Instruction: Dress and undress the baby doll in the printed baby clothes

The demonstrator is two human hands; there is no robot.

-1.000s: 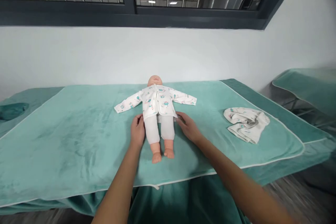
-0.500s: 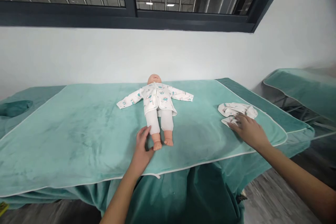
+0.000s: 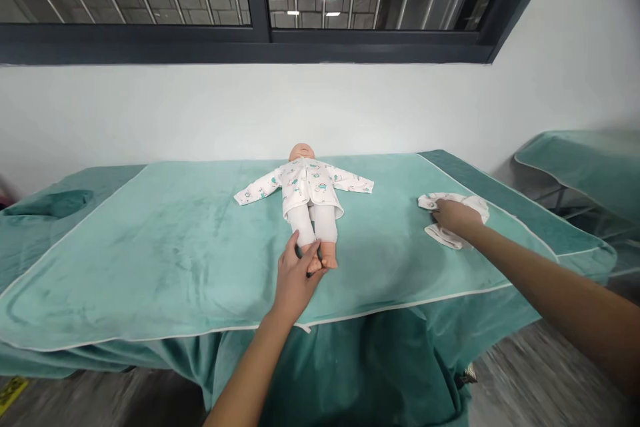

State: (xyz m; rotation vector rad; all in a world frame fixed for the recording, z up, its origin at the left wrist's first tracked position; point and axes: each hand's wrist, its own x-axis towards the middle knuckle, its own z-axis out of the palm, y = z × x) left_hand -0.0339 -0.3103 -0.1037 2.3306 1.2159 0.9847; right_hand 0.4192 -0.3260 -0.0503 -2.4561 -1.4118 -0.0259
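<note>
Doll lies face-up mid-towel, its near foot now pinched in the left hand that a moment ago lay beside it, while the right hand has closed onto the cloth off to the right, grip unclear.

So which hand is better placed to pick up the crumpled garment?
Right. The right hand already rests on the garment, out to the doll's side. The left hand is closed around the doll's foot, well away from it.
</note>
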